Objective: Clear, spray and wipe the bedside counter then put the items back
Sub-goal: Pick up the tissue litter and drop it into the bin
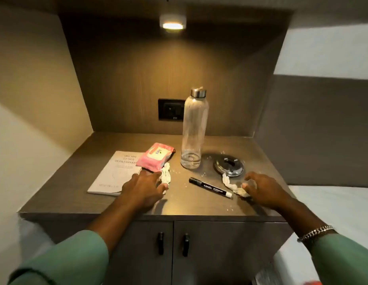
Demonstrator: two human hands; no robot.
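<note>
Right grip (259, 190) is pinching the crumpled tissue (232, 186) sitting just left of it on the counter (189, 206), while the left grip (146, 186) is lying open, fingertips touching the second wad (165, 174), which is stretching straight ahead of them.

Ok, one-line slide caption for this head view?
Left hand touches one crumpled tissue, right hand a second tissue, on the bedside counter beside marker and bottle.

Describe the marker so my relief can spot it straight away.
Start at the tall clear bottle standing on the counter. In front of it, between left hand and right hand, lies the marker: the only black stick, white lettering, white end.
</note>
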